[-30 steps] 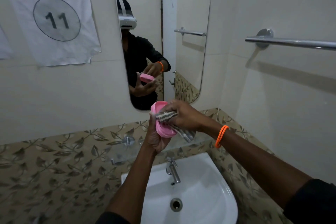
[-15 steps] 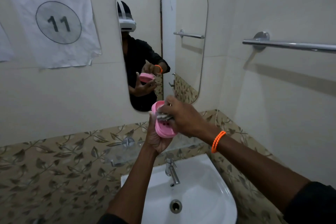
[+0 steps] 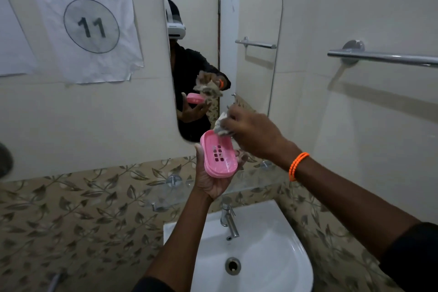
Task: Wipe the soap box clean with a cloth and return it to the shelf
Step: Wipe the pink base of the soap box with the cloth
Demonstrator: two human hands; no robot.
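A pink soap box [image 3: 219, 157] with a grid of drain holes rests in my left hand [image 3: 211, 180], tilted so its inside faces me. My right hand [image 3: 253, 135] is closed around a crumpled pale cloth [image 3: 221, 125], held at the box's upper end, with part of the cloth trailing behind the box. An orange bead bracelet circles my right wrist. A glass shelf [image 3: 251, 182] on metal brackets runs along the wall just below and behind the box, above the sink.
A white sink [image 3: 272, 256] with a chrome tap [image 3: 228, 219] lies below my hands. A mirror [image 3: 248, 19] hangs on the wall ahead. A chrome towel bar [image 3: 384, 57] sticks out on the right wall. A paper workstation sign [image 3: 87, 23] hangs upper left.
My right hand has lifted the cloth off the middle of the soap box to its upper end, baring the box's inside. My left hand has tipped the box flatter.
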